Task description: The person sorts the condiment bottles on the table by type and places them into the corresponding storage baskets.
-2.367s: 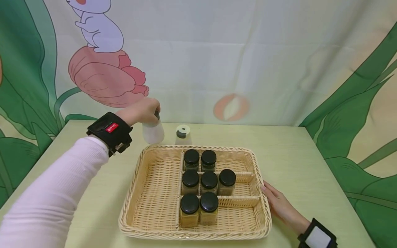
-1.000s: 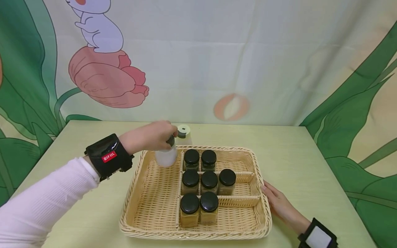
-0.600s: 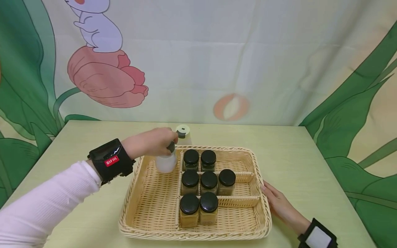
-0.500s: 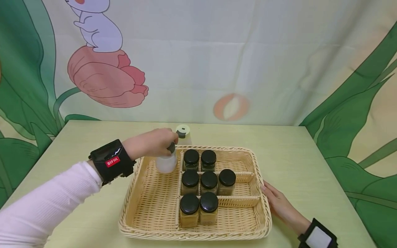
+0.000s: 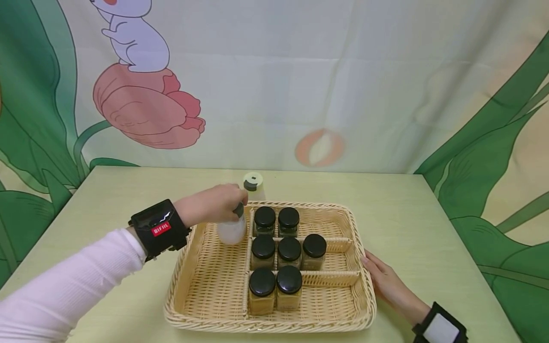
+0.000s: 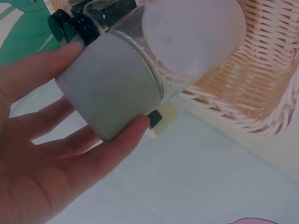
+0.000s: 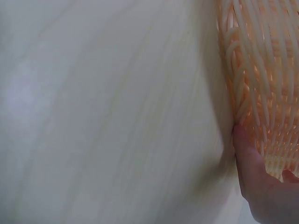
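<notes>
My left hand [image 5: 212,204] grips a clear seasoning bottle [image 5: 232,232] with white contents by its grey lid. Thumb and fingers are spread round that lid [image 6: 110,86] in the left wrist view. The bottle is over the rear of the large left compartment of a wicker basket [image 5: 210,305], close to the divider; whether its base touches the bottom cannot be told. At the basket's right side, my right hand [image 5: 391,284] rests with extended fingers against the outer wall. In the right wrist view a straight finger [image 7: 247,154] lies along the weave.
Several black-lidded spice jars [image 5: 289,250] stand in the three small compartments on the basket's right half. Behind the basket is a bottle with a pale yellow and dark lid [image 5: 254,183]. A printed cloth [image 5: 266,95] hangs at the table's [image 5: 429,214] back edge.
The left hand has brought the bottle from behind the basket forward over the left compartment, and slightly lower and nearer in the last half second. The right hand has stayed at the basket.
</notes>
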A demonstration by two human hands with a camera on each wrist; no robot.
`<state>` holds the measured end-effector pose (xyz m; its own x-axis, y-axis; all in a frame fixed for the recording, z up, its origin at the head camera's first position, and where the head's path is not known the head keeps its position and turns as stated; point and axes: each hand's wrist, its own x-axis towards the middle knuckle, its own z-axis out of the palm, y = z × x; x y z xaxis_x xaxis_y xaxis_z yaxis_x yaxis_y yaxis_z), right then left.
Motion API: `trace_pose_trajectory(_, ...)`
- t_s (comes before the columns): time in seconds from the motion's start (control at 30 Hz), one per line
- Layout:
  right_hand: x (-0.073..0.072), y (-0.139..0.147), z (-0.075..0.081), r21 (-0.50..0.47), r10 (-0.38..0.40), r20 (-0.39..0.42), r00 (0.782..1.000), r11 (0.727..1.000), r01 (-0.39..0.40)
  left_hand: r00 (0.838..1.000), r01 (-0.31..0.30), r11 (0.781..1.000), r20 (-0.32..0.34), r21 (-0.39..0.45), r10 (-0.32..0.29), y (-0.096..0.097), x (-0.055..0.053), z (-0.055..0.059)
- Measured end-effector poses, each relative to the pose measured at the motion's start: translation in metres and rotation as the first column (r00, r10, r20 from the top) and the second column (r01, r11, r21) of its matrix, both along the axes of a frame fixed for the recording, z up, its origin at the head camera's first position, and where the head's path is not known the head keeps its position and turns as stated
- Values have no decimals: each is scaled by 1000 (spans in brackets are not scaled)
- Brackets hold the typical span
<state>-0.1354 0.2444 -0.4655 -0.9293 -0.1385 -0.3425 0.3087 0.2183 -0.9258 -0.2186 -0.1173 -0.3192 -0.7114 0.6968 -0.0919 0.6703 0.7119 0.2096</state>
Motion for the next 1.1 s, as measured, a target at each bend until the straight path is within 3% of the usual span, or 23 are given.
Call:
trace_pose_trajectory(0.9,-1,1,-1,27,-10,16,1000,1000,9,1000,-15,999,27,-48,17,7,1,-14)
trace_pose_trajectory(1.1,-2,0,-1,20,-18,12,1000,1000,18,1000,-3,1000,6,-29,3,6,1,-18)
